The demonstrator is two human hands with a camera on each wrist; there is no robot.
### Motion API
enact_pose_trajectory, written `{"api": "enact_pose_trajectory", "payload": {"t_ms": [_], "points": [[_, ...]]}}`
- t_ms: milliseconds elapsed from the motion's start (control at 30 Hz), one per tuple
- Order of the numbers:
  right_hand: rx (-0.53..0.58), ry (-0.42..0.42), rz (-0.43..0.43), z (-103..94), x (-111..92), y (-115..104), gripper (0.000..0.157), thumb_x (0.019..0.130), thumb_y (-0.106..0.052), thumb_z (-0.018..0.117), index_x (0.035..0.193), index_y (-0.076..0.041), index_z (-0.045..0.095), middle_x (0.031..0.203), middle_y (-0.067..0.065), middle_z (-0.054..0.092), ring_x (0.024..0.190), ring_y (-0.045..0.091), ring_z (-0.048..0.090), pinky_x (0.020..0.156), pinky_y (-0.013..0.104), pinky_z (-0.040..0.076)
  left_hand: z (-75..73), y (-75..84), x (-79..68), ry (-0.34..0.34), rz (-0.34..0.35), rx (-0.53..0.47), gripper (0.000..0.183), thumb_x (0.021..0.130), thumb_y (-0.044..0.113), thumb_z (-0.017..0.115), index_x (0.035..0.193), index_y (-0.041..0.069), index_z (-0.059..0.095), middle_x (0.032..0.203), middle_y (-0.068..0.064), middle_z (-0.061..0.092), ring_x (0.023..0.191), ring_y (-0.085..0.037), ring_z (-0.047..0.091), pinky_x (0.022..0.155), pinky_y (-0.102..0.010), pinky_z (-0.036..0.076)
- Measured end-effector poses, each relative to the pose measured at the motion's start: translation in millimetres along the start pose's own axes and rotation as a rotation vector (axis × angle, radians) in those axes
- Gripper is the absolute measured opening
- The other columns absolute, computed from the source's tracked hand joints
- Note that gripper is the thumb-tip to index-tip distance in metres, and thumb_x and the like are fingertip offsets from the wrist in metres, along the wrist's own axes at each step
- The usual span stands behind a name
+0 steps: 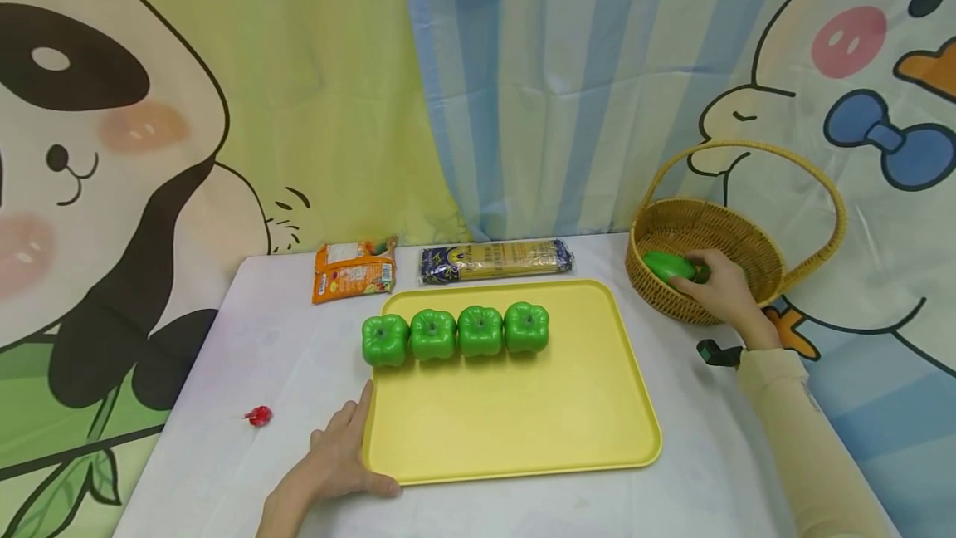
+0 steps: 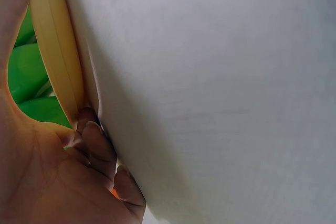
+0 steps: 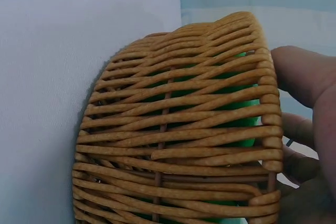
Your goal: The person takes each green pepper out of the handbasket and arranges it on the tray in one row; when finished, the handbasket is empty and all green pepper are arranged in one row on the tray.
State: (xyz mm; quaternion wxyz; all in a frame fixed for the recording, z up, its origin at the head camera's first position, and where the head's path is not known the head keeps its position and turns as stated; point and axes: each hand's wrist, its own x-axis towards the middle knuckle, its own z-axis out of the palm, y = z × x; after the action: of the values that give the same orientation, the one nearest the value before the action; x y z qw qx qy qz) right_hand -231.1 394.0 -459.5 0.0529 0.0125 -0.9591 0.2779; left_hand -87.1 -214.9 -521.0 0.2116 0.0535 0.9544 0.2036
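Four-lobed green bell peppers [image 1: 480,331], several of them, stand in a row along the back left of a yellow tray [image 1: 515,413]. The leftmost pepper overlaps the tray's left rim. My left hand [image 1: 334,448] spans the tray's front left corner, index finger along the left side and thumb at the front edge. At the right, my right hand [image 1: 720,285] reaches over the near rim of a wicker basket [image 1: 690,218] and holds a smooth green pepper [image 1: 667,266] by its dark stem end. Green shows through the weave [image 3: 173,114] in the right wrist view.
Behind the tray lie an orange snack packet [image 1: 353,271] and a long blue and gold noodle packet [image 1: 496,261]. A small red wrapped lollipop [image 1: 258,416] lies at the left on the white tablecloth [image 1: 299,355]. The basket's tall handle [image 1: 840,214] arches at the right; printed curtains hang behind.
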Motion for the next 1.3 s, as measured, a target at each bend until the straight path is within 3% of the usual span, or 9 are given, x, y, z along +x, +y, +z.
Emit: {"api": "enact_pose_trajectory", "payload": {"t_ms": [300,500,767,1133,1300], "points": [[-0.049,-0.034,-0.031,0.7,6.3,0.9,0.066,0.094,-0.037,0.07,0.136,0.011,0.05,0.13,0.032,0.051,0.106,0.043,0.053,0.081,0.051,0.046,-0.3,-0.5,-2.4,0.003,0.003,-0.025,0.158,0.045,0.073,0.089,0.163,0.012,0.003,0.151,-0.023,0.041,0.139,-0.037,0.043,0.096,-0.062,0.037],[-0.074,-0.051,-0.033,0.3,6.4,0.4,0.068,0.095,-0.036,0.068,0.139,0.013,0.047,0.134,0.035,0.047,0.111,0.048,0.052,0.085,0.058,0.046,0.3,-0.4,-0.9,-0.007,-0.004,-0.016,0.158,0.045,0.073,0.089,0.163,0.012,0.002,0.152,-0.022,0.041,0.139,-0.038,0.043,0.094,-0.059,0.038],[-0.067,-0.102,0.001,-0.9,6.2,-3.4,0.071,0.097,-0.037,0.065,0.143,0.012,0.042,0.132,0.036,0.048,0.111,0.046,0.051,0.086,0.056,0.046,-0.4,-0.3,1.2,-0.018,-0.01,-0.006,0.158,0.046,0.073,0.088,0.163,0.012,0.002,0.15,-0.021,0.042,0.137,-0.037,0.044,0.093,-0.058,0.039],[-0.064,-0.085,-0.013,0.2,7.7,0.0,0.069,0.097,-0.036,0.065,0.142,0.012,0.043,0.134,0.037,0.047,0.112,0.047,0.051,0.086,0.057,0.045,0.9,-2.7,-0.1,-0.004,0.0,-0.018,0.159,0.045,0.075,0.088,0.163,0.013,0.002,0.151,-0.021,0.042,0.139,-0.036,0.043,0.097,-0.063,0.037],[-0.054,-0.057,-0.002,-2.7,6.1,-4.3,0.07,0.097,-0.038,0.065,0.143,0.01,0.043,0.135,0.036,0.044,0.11,0.047,0.048,0.084,0.057,0.044,1.8,-2.5,2.2,-0.005,-0.014,-0.006,0.16,0.043,0.078,0.087,0.163,0.013,0.003,0.148,-0.019,0.044,0.136,-0.033,0.045,0.093,-0.056,0.039]]}}
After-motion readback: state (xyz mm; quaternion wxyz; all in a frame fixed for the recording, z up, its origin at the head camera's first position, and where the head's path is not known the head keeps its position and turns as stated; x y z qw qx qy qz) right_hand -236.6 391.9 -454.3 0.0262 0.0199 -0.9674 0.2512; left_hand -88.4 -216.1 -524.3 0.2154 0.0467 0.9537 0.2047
